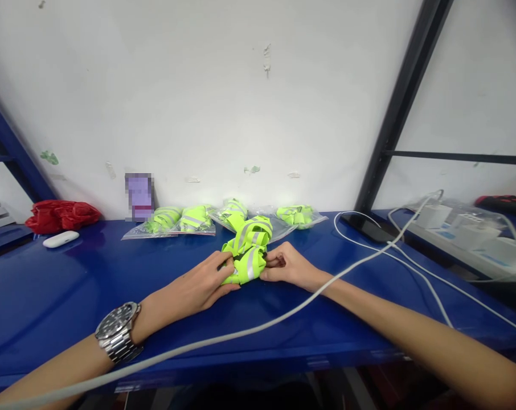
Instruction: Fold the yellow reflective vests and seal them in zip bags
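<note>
A bundle of neon yellow reflective strap (250, 263) with silver stripes lies on the blue table between my hands. My left hand (213, 279), with a metal watch on its wrist, grips the bundle's left side. On the right side, the fingers of my right hand (286, 265) pinch its edge; the fingertips are partly hidden by the strap. Just behind stand similar neon straps in clear plastic bags: one bagged strap (164, 219), another bagged strap (197, 217), one partly covered bagged strap (233, 210) and a further bagged strap (295, 216).
A white cable (258, 329) crosses in front of me over both forearms. On the left are a red plastic bag (64, 215) and a white case (61, 239). A phone (367, 228) and white boxes (467, 228) sit at the right. The wall (258, 114) bounds the back.
</note>
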Tool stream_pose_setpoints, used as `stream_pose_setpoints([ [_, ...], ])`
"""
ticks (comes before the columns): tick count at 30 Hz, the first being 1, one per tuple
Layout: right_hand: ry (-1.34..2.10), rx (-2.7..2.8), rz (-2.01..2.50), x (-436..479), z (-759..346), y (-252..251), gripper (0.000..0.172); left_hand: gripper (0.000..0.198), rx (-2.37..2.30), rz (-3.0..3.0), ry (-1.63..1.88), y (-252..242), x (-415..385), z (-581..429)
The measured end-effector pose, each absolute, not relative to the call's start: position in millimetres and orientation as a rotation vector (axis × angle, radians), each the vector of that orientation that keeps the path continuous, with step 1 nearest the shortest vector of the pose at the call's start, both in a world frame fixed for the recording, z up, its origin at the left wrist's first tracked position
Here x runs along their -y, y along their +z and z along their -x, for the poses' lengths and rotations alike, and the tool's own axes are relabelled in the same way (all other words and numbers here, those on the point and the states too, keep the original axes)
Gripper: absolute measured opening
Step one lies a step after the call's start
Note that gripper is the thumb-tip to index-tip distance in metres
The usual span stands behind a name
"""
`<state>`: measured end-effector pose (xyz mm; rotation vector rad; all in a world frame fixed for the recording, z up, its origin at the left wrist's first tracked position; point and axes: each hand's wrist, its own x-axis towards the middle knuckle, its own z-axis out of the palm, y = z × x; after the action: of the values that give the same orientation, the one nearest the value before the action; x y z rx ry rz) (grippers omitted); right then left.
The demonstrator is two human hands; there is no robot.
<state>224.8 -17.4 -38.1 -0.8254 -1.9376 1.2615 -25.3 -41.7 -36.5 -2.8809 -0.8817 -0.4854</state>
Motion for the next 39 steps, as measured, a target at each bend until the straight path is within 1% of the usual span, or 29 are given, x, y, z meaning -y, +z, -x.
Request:
stream_pose_setpoints([
  [3,1.456,1.826,0.778,19.9,-224.9,-33.3,0.031,0.022,0.877,2.853,-0.455,-34.8,43.0,23.5],
  [6,1.477,1.827,0.790,19.9,-224.6,-33.1,0.039,0.021,0.846,2.821,-0.466,-32.7,45.0,20.1],
  [13,1.525,1.762,0.808,20.1,-222.2,-34.7,0.035,0.020,0.779,2.842,-0.501,-29.2,45.9,16.7],
  [17,1.622,1.753,0.735,24.9,-221.0,-36.1,0.034,0.021,0.803,2.794,-0.431,-29.3,43.5,17.1],
  [18,1.641,1.732,0.724,26.4,-220.6,-37.3,0.037,0.021,0.805,2.784,-0.404,-29.2,43.0,17.1],
  [20,1.614,1.671,0.786,28.5,-220.1,-40.2,0.048,0.022,0.800,2.785,-0.375,-29.0,42.3,17.1],
  [22,1.506,1.650,0.884,29.1,-220.7,-42.4,0.060,0.022,0.799,2.806,-0.374,-28.8,41.9,17.4],
  [23,1.432,1.686,0.921,29.1,-221.5,-43.0,0.064,0.023,0.803,2.817,-0.374,-28.7,41.8,17.6],
  [24,1.338,1.760,0.941,29.1,-222.7,-43.3,0.063,0.023,0.809,2.826,-0.372,-28.6,41.8,17.8],
  [25,1.210,1.863,0.954,29.4,-224.2,-43.2,0.058,0.023,0.816,2.833,-0.368,-28.5,41.9,17.8],
  [26,1.049,1.981,0.973,30.2,-225.8,-43.1,0.048,0.022,0.824,2.839,-0.362,-28.2,42.1,17.7],
  [27,0.858,2.090,1.007,31.6,-227.5,-43.2,0.039,0.022,0.832,2.846,-0.354,-27.7,42.4,17.2],
  [28,0.658,2.174,1.044,33.4,-229.1,-43.5,0.033,0.022,0.839,2.852,-0.336,-26.9,42.7,16.4],
  [30,0.305,2.274,1.094,38.0,-231.9,-45.2,0.032,0.020,0.849,2.856,-0.274,-24.3,43.3,13.7],
  [32,0.054,2.307,1.093,42.2,-233.3,-48.0,0.032,0.019,0.849,2.849,-0.194,-20.9,43.6,10.1],
  [34,-0.076,2.314,1.041,45.2,-232.9,-50.6,0.033,0.018,0.839,2.836,-0.131,-17.4,43.2,6.6],
  [36,-0.130,2.331,0.997,47.0,-231.6,-51.6,0.036,0.017,0.824,2.834,-0.097,-14.9,42.5,4.0],
  [39,-0.240,2.414,0.909,49.5,-230.7,-48.7,0.029,0.015,0.799,2.835,-0.093,-13.7,41.4,2.4],
])
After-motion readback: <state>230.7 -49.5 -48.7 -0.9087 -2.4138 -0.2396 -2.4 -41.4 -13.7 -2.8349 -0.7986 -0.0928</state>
